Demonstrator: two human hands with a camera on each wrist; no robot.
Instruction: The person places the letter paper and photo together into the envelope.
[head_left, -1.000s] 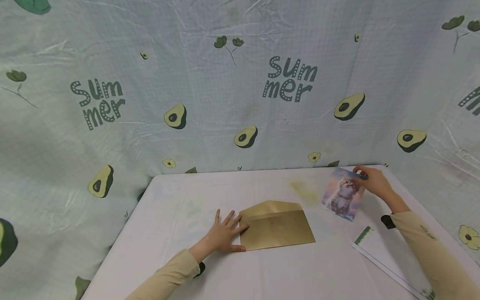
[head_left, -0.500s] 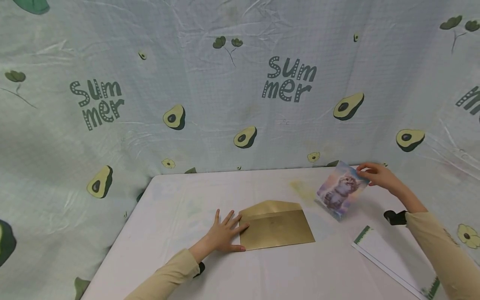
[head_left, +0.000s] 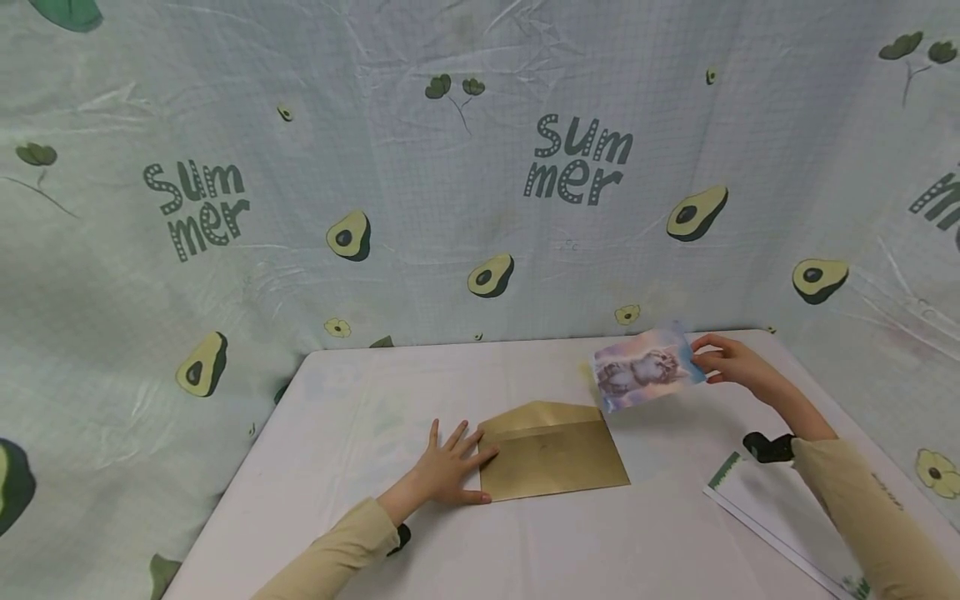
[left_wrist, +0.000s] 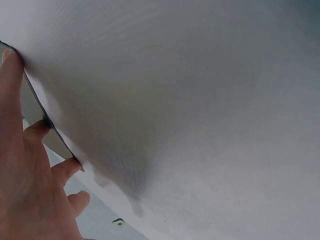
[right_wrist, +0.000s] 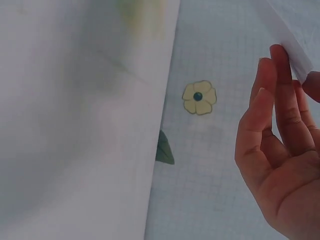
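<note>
A gold envelope lies on the table with its pointed flap opened away from the person. The left hand rests on its left edge with fingers spread; the left wrist view shows fingertips on that edge. Above the table, to the envelope's upper right, the right hand pinches a card with a kitten picture by its right end. The card is tilted, its far end close to the envelope's upper right corner. In the right wrist view the thumb and a finger hold the card's white back.
At the right front of the table lies a white sheet or pad with green plant-like trim at its ends, partly under the right forearm. A curtain printed with avocados and lettering hangs behind and beside the table.
The right hand has lifted the kitten card, turned it from upright to sideways and carried it left toward the envelope. The left hand and the envelope have stayed in place.
</note>
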